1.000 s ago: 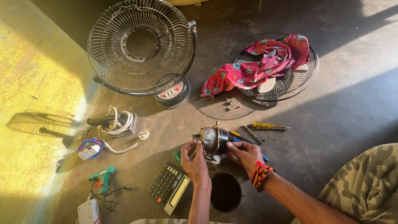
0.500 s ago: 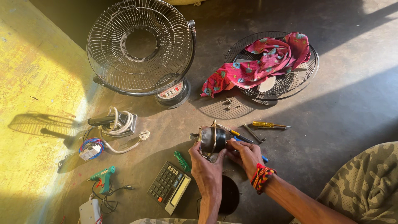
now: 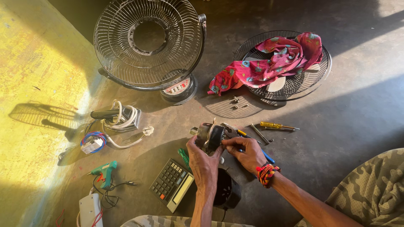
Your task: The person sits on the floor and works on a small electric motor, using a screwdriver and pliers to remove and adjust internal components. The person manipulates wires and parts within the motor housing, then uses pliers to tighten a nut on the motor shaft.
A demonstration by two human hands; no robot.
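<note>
**Two hands close on a fan motor above a workshop floor**

A small metal fan motor [image 3: 210, 135] sits gripped between both hands, raised just above the dark concrete floor [image 3: 336, 126]. The left hand [image 3: 203, 162] comes up from directly below the motor, forearm nearly vertical in the frame, fingers wrapped around the motor's near side. The right hand [image 3: 248, 153] reaches in from the motor's right, wrist banded with red beaded bracelets [image 3: 266, 173], fingertips pinching the motor's right edge. Both hands are equally close; the motor's axis appears to run roughly left to right, though its shaft is hard to make out. Just below the motor lies a black round housing [image 3: 227, 191], half hidden by the left forearm. To the motor's lower left rests a desk calculator [image 3: 172, 184], and farther left a green glue gun [image 3: 104, 172]. To the motor's right lie a yellow-handled screwdriver [image 3: 275, 125] and loose tools. Beyond the motor stand an upright wire fan guard [image 3: 147, 46] and, to its right, a flat guard draped with a pink cloth [image 3: 273, 63].
</note>
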